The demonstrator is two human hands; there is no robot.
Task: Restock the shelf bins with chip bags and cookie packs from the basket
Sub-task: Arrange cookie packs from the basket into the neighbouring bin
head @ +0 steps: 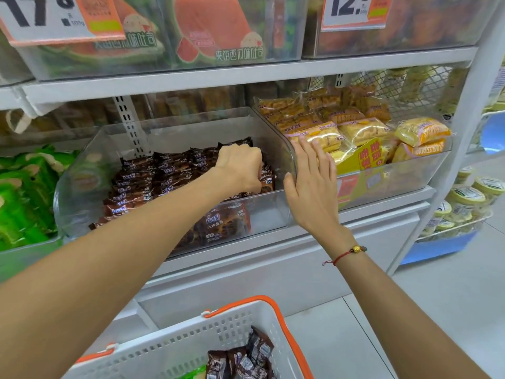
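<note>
On the far left sits a bin of bright green shiny snack bags (pixel 21 192). Next to it is the clear plastic shelf bin (pixel 82 184) in the middle, and it is partly filled with dark brown cookie packs (pixel 153 173) lying in rows.

The left hand (pixel 240 168) reaches down into this bin. Its fingers are curled around one of the brown packs at the right end of the rows, so it looks like it is tucking that pack into place. The right hand (pixel 311 181) is flat, with straight fingers resting on the curved clear side wall of the bin, holding nothing.

To the right is another clear bin full of yellow wrapped cakes (pixel 363 129), with a yellow card with red writing (pixel 369 154) in front.

Down at the bottom is the white plastic basket with orange handles (pixel 218 332). A few more brown cookie packs (pixel 246 356) are inside it, and a bit of a green bag (pixel 194 374) peeks out too. So I think the job is partly done: many brown packs are in the bin, but there is room left and the basket has things to put away.

Up on the top shelf, a white price tag (pixel 41 17) shows a big "17" and "8", and another tag (pixel 349 12) shows "12." The other writing is not in letters I can read clearly.
</note>
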